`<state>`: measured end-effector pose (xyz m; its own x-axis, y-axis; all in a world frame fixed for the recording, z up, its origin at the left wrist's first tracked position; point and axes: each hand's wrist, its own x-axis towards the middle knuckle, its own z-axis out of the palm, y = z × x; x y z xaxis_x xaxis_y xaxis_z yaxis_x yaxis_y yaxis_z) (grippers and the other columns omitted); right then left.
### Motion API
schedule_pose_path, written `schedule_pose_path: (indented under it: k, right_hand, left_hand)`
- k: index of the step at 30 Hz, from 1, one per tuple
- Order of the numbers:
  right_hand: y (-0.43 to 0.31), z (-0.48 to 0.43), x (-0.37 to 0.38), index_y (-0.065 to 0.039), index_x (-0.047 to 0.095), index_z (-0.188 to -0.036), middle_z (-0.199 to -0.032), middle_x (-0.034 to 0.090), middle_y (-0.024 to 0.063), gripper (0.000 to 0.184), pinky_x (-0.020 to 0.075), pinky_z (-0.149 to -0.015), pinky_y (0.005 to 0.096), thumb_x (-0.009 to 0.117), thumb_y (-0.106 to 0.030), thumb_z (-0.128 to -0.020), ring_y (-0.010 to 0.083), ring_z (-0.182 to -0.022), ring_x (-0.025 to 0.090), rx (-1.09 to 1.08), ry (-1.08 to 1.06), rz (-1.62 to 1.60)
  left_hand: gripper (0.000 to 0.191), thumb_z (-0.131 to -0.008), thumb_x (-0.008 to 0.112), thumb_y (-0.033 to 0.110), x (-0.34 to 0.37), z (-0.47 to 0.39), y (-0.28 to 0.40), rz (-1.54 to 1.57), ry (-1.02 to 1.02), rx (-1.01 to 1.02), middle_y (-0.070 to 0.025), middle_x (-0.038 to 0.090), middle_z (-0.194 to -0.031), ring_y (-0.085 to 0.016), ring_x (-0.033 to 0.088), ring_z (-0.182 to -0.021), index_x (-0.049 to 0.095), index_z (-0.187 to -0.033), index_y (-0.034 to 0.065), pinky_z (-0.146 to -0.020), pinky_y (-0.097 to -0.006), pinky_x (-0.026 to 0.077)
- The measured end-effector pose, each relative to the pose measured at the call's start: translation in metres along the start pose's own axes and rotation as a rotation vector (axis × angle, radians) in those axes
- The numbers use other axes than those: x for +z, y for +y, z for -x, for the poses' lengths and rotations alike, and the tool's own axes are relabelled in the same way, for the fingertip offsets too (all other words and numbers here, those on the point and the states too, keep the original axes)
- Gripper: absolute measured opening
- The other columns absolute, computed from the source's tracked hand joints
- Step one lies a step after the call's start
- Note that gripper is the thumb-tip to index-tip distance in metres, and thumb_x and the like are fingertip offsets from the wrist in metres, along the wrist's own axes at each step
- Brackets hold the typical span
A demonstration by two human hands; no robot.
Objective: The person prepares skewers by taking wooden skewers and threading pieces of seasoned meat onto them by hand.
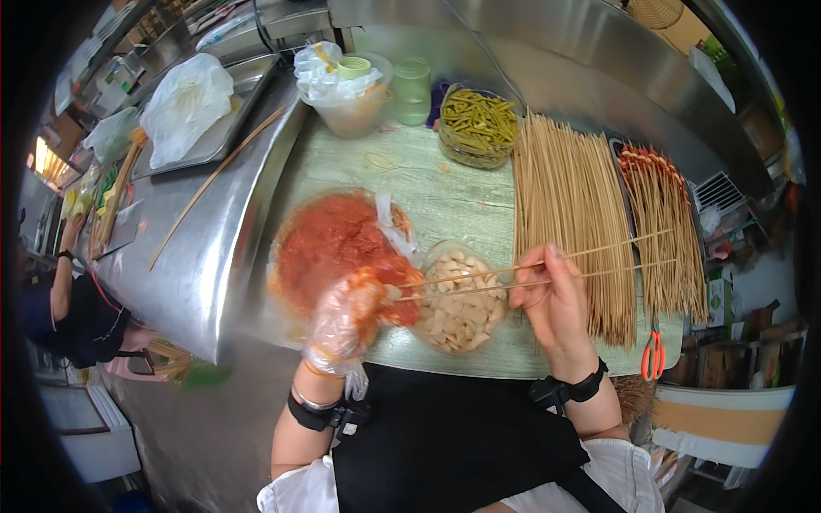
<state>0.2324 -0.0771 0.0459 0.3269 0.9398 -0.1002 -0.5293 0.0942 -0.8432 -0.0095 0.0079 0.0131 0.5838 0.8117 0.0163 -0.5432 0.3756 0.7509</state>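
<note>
My left hand (342, 320), in a clear plastic glove smeared red, pinches red marinated meat (403, 313) at the pointed ends of two thin bamboo skewers (462, 292). A pale piece, apparently garlic (392, 292), shows by the fingertips. My bare right hand (553, 298) grips the same skewers further back, keeping them slightly apart. Below the left hand sits a plastic-lined tub of red marinated meat (324, 234). Under the skewers stands a clear container of peeled garlic pieces (457, 320).
Loose bamboo skewers (571, 211) lie right, beside a tray of loaded skewers (660, 186). Orange-handled scissors (653, 356) rest near the front edge. Cut green pods (480, 118) fill a container behind, near a glass jar (411, 93). Left, another person (61, 301) works at a steel counter (199, 205).
</note>
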Motion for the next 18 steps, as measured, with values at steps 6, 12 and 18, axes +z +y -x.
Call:
schedule_pose_path:
  k: [6,12,18]
  right_hand:
    - [0.01,-0.007,0.004,0.0,0.054,-0.088,-0.073,0.056,0.0081,0.033,0.0499,-0.053,0.0257,0.039,-0.029,-0.097,0.0174,-0.057,0.058,0.022,-0.067,0.003]
    - [0.014,-0.012,0.001,0.0,0.054,-0.088,-0.072,0.055,0.008,0.033,0.0487,-0.052,0.0258,0.039,-0.028,-0.097,0.0175,-0.056,0.057,0.052,-0.076,-0.034]
    - [0.016,-0.013,0.001,0.0,0.054,-0.087,-0.072,0.054,0.0081,0.033,0.0486,-0.052,0.0254,0.04,-0.028,-0.097,0.0171,-0.056,0.057,0.047,-0.054,-0.022]
  left_hand:
    - [0.033,-0.087,0.058,0.014,0.006,0.003,0.007,-0.115,0.039,-0.12,-0.0171,0.06,-0.103,-0.023,0.062,-0.089,0.05,-0.112,-0.0066,-0.074,-0.031,0.052]
    - [0.027,-0.089,0.056,0.013,0.007,0.005,0.008,-0.012,0.138,-0.117,-0.0167,0.06,-0.101,-0.025,0.063,-0.087,0.053,-0.109,-0.0053,-0.073,-0.0325,0.053]
    - [0.025,-0.086,0.057,0.013,0.002,0.005,0.002,-0.135,0.221,-0.13,-0.0132,0.063,-0.088,-0.023,0.064,-0.077,0.054,-0.102,-0.0058,-0.066,-0.0323,0.054]
